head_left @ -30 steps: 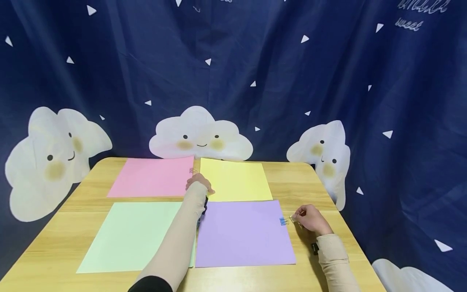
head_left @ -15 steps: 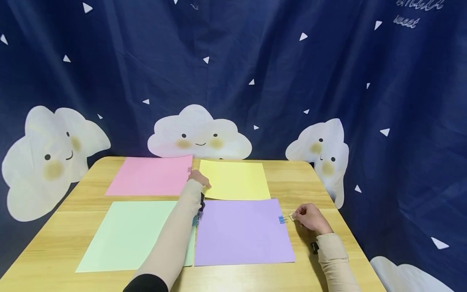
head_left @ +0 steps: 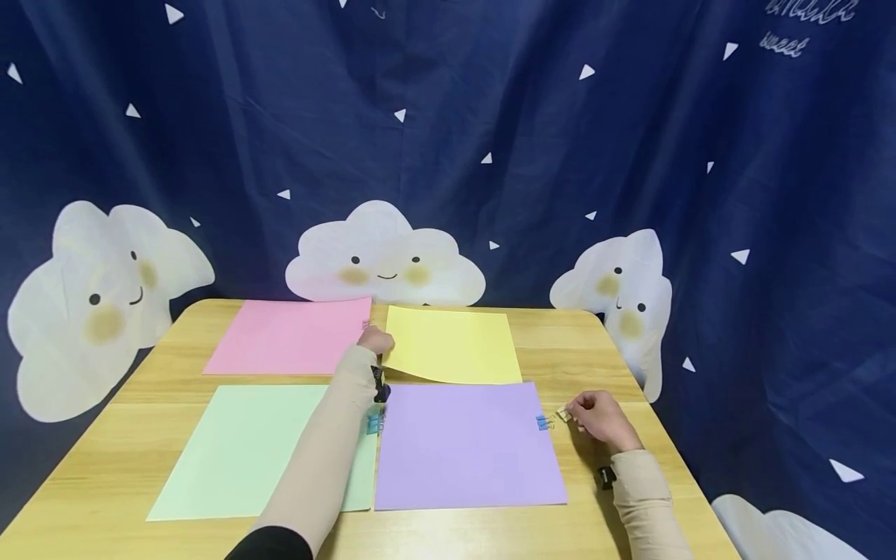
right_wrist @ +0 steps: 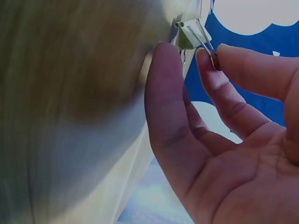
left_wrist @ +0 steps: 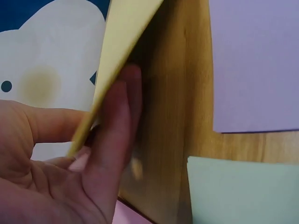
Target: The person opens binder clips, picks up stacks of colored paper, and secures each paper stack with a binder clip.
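My left hand (head_left: 376, 340) pinches the left edge of the yellow paper (head_left: 455, 346), thumb on one face and fingers on the other. In the left wrist view the yellow paper (left_wrist: 122, 42) stands tilted off the wooden table, its edge between my thumb and fingers. My right hand (head_left: 600, 420) holds a pale yellow binder clip (head_left: 564, 414) just above the table, right of the purple paper (head_left: 469, 447). The right wrist view shows this binder clip (right_wrist: 192, 33) by its wire handles at my fingertips. A blue binder clip (head_left: 542, 422) sits on the purple paper's right edge.
Pink paper (head_left: 290, 338) lies at the back left with a pink clip (head_left: 366, 323) on its right edge. Green paper (head_left: 231, 451) lies front left, with a blue clip (head_left: 374, 424) at its right edge beside my left forearm. A dark curtain hangs behind the table.
The yellow paper's near left corner has risen off the table as my left hand shifted slightly left. My right hand has moved slightly right with the binder clip, away from the blue clip.
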Demonstrator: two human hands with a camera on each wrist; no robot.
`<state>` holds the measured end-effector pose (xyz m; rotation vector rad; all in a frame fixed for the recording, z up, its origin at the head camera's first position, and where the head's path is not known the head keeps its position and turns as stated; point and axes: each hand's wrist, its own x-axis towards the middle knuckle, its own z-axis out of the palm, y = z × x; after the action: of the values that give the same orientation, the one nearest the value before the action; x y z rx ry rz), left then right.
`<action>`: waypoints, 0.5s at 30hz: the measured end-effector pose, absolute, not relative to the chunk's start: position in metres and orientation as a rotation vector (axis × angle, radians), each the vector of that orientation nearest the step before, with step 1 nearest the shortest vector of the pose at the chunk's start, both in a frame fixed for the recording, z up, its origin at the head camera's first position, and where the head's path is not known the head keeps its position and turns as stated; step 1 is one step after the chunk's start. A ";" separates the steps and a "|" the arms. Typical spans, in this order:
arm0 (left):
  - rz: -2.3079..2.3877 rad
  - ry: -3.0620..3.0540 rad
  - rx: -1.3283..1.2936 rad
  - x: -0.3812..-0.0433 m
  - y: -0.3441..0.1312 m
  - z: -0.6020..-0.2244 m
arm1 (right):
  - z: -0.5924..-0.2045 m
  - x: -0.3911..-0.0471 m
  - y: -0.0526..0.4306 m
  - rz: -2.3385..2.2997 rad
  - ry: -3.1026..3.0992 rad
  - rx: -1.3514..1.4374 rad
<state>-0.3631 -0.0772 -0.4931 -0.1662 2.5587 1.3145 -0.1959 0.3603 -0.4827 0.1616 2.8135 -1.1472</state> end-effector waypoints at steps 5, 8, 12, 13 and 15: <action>1.526 2.371 -0.232 -0.366 -0.079 -0.498 | -0.479 -0.195 0.363 -1.246 2.777 0.207; 1.664 2.233 -0.275 -0.365 -0.078 -0.500 | -0.478 -0.195 0.363 -1.298 2.761 0.236; 1.771 2.123 -0.306 -0.361 -0.077 -0.501 | -0.478 -0.196 0.364 -1.335 2.750 0.252; 1.789 2.107 -0.306 -0.360 -0.077 -0.501 | -0.478 -0.196 0.364 -1.347 2.746 0.261; 1.811 2.093 -0.300 -0.359 -0.078 -0.501 | -0.478 -0.196 0.364 -1.362 2.739 0.268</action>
<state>-0.3585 -0.0777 -0.5015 -0.2996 2.0927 1.8112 -0.1961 0.3637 -0.4780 0.2684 2.7385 -1.3620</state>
